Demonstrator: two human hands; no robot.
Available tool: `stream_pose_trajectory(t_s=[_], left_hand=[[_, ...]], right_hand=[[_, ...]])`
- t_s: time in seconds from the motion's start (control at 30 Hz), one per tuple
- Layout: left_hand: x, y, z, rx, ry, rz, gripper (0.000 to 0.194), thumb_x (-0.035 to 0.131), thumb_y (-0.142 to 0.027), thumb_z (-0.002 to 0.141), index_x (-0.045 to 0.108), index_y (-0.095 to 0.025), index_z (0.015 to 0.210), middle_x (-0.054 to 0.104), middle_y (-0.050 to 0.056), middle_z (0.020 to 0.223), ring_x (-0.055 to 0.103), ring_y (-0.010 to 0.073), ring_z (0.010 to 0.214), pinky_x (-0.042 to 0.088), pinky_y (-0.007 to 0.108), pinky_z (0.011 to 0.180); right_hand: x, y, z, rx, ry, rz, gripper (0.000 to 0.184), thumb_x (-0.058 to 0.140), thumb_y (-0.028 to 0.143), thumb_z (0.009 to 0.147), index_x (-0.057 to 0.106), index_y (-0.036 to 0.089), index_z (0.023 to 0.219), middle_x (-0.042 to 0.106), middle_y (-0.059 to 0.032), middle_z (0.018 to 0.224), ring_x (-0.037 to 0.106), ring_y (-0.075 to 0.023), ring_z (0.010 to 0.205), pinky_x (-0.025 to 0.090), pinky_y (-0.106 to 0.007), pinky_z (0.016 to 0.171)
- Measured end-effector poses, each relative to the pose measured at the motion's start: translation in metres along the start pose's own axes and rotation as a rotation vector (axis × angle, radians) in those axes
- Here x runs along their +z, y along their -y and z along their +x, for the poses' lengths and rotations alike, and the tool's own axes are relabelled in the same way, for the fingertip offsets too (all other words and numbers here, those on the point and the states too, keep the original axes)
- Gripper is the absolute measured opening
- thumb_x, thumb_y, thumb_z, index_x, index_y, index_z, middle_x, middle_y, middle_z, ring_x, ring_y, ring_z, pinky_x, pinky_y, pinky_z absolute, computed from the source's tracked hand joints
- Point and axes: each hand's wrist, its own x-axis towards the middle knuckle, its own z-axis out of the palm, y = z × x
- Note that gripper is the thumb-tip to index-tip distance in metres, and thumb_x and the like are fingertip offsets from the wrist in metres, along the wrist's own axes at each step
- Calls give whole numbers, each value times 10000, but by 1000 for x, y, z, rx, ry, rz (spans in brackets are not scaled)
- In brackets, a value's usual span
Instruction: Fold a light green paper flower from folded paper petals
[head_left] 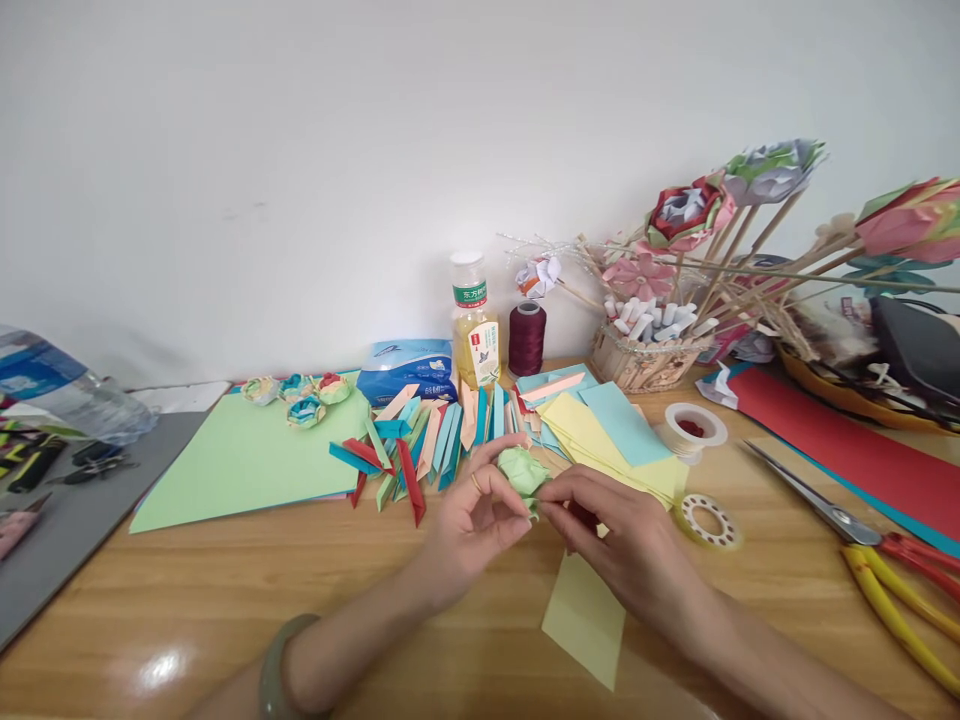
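Note:
A light green paper flower [523,468] is held up between my two hands, above the wooden table. My left hand [480,505] is closed round its left side and base, thumb and forefinger pinched together. From the right, my right hand [611,515] pinches the lower edge of the same flower with thumb and fingertips. Below my right hand lies a pale yellow paper sheet [585,622]. Just behind the flower are folded paper strips [427,440] in several colours and a stack of yellow paper sheets [611,440].
Finished paper flowers [306,410] rest on green sheets [247,460] at left. A tissue pack [409,370], a drink bottle [477,330] and a thread spool [526,340] stand behind. Tape rolls [709,522], open scissors [840,520] and a basket [645,360] are at right.

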Motion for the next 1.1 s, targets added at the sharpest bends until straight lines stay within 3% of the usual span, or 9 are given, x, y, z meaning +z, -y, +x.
stream_pose_trajectory(t_s=[0.17, 0.23, 0.33, 0.4, 0.5, 0.57, 0.73, 0.9, 1.1], left_hand=[[-1, -2, -1, -56, 66, -61, 65, 615, -183, 761, 609, -198, 823, 235, 58, 1454, 362, 272, 1251, 355, 402, 958], [-1, -4, -1, -53, 61, -86, 193, 634, -207, 745, 628, -234, 936, 218, 38, 1470, 285, 282, 1303, 352, 399, 976], [-3, -5, 0, -61, -13, -83, 469, 619, -281, 764, 502, -300, 1218, 249, 25, 1471, 187, 264, 1352, 283, 402, 1048], [-4, -3, 2, -128, -65, -63, 495, 566, -315, 810, 427, -323, 1285, 295, 18, 1455, 227, 243, 1342, 269, 390, 1062], [-5, -1, 3, -255, -26, -76, 458, 528, -342, 834, 423, -345, 1280, 344, 24, 1427, 389, 251, 1245, 416, 373, 948], [-6, 0, 3, -268, 14, -85, 444, 537, -349, 827, 444, -333, 1261, 390, 41, 1389, 474, 244, 1153, 477, 340, 853], [-5, 0, 4, -199, -19, -22, 418, 556, -319, 820, 482, -263, 1227, 519, 69, 1243, 504, 217, 1094, 415, 331, 913], [-2, 1, 4, -176, -27, -19, 420, 567, -328, 809, 489, -252, 1214, 538, 71, 1210, 504, 220, 1078, 399, 347, 923], [-1, 1, 4, -152, -84, -34, 389, 566, -306, 811, 501, -256, 1191, 512, 61, 1248, 499, 211, 1089, 385, 361, 960]], right_hand=[[2, 0, -1, 21, 0, 6, 162, 478, 109, 819, 601, 178, 739, 624, -23, 667, 552, -117, 551, 425, -214, 483], [1, 0, 0, 46, -4, 28, 159, 482, 118, 812, 602, 174, 724, 617, -24, 651, 536, -112, 526, 429, -214, 474], [-1, 1, 2, 88, -14, 57, 159, 483, 140, 802, 588, 179, 688, 603, -19, 627, 514, -106, 488, 427, -212, 445], [-2, 2, 3, 106, -13, 70, 157, 484, 152, 796, 581, 180, 676, 598, -17, 620, 514, -106, 475, 427, -212, 432], [-5, 3, 4, 116, 1, 90, 149, 491, 158, 790, 578, 180, 672, 596, -13, 617, 519, -106, 475, 435, -215, 437], [-6, 3, 5, 116, 21, 98, 147, 496, 146, 788, 578, 179, 671, 599, -14, 627, 524, -108, 495, 440, -216, 452], [-5, 1, 4, 83, 87, 85, 111, 560, 139, 779, 576, 182, 678, 596, -3, 644, 532, -108, 537, 438, -214, 484], [-3, -1, 4, 67, 7, 53, 59, 550, 179, 801, 584, 184, 753, 611, -17, 686, 539, -117, 541, 436, -226, 473], [-4, 0, 4, 68, 46, 77, 123, 521, 158, 826, 631, 195, 787, 644, -34, 742, 587, -143, 622, 467, -250, 528]])
